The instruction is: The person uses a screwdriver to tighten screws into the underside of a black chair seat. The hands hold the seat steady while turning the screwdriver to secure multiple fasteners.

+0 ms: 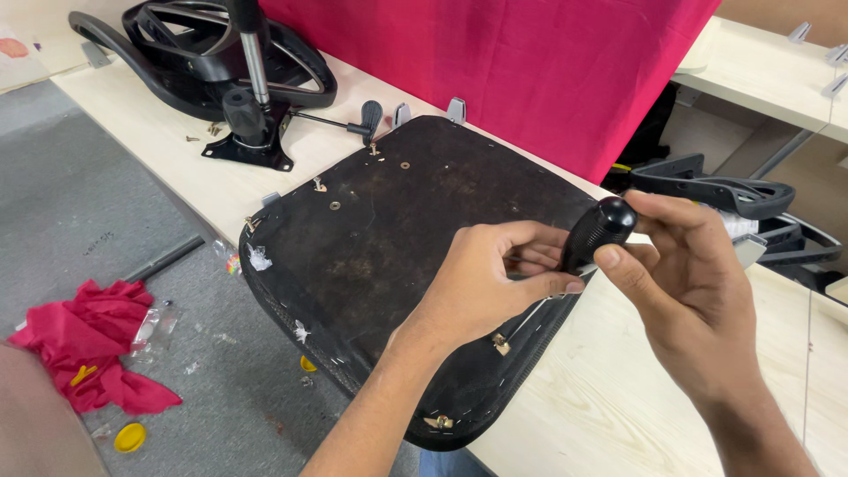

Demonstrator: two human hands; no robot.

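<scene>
1. Screwdriver (594, 234): black handle held upright-tilted above the near right part of the seat base; its thin metal shaft (530, 318) runs down-left toward a bracket (501, 344) near the seat edge.
2. Left hand (481, 283): fingers curled around the lower handle, clamped on it.
3. Right hand (685, 274): thumb and fingers pinch the rounded top of the same handle.
4. Seat base (380, 247): black, underside up, lying on the light wooden table (609, 406), its near corner overhanging the table edge; small metal fittings and screw holes show on its surface.
5. Chair mechanism with gas cylinder (252, 97): stands on the table beyond the seat, with a black chair frame (177, 44) behind it.
6. Armrests (715, 190): black, lying to the right, behind the right hand.
7. Red cloth (530, 62): hangs behind the table; another red rag (97, 349) lies on the grey floor with yellow caps (130, 436) near.
</scene>
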